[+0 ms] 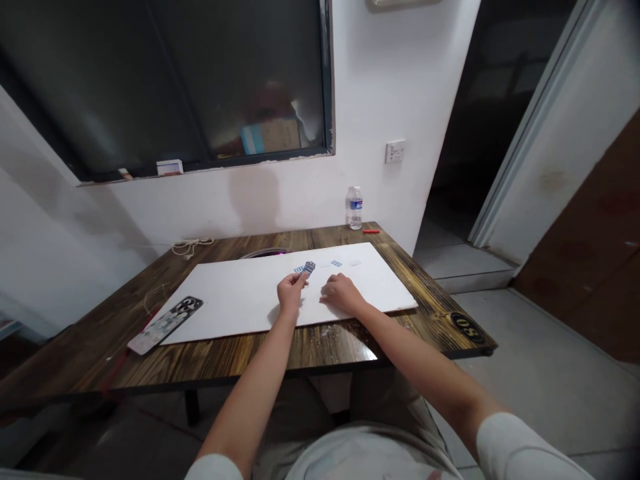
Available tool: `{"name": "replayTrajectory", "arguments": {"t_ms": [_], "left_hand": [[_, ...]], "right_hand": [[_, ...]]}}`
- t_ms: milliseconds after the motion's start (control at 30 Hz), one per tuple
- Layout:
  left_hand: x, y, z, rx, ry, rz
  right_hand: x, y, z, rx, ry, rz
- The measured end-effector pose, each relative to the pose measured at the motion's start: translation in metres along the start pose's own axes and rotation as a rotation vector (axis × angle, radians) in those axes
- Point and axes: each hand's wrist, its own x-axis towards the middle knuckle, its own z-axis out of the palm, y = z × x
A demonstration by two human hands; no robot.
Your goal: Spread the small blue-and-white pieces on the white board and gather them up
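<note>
Left hand [291, 293] closed in a fingertip pinch on a small blue-printed card [309, 267], the card tilted up just above a white board [225, 307]. Right hand [343, 295] open and palm down on the board, just beside the left, holding nothing visible. A second blue-printed piece [299, 269] flat on the board, right by the left fingertips; a third blue-printed piece [337, 263] and a pale slip [355, 263] farther along, near the far edge. Printing too small to read. Such thin pieces likely handle best when pinched at one edge, with the free hand steadying the board.

Under the board, a dark wood surface [235, 353]. Past its far edge, a plastic water bottle [355, 208] and a red stick [371, 231]. To the left, a coil of white cord [189, 247] and a patterned flat slab [165, 325], possibly a phone. A dark round rim [265, 253] partly hidden behind the board. Nothing standing between the hands and the nearby pieces.
</note>
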Motion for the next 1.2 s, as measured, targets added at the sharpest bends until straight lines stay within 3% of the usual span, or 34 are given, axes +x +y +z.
{"name": "replayTrajectory", "arguments": {"t_ms": [367, 733, 1200], "left_hand": [[-0.002, 0.006, 0.002, 0.027, 0.009, -0.034], [-0.003, 0.006, 0.002, 0.022, 0.008, -0.024], [0.0, 0.0, 0.0, 0.065, -0.014, -0.015]], "right_hand": [[0.002, -0.024, -0.007, -0.455, -0.285, -0.179], [0.005, -0.026, 0.002, -0.534, -0.321, -0.202], [0.005, -0.033, -0.003, -0.423, -0.265, -0.116]]}}
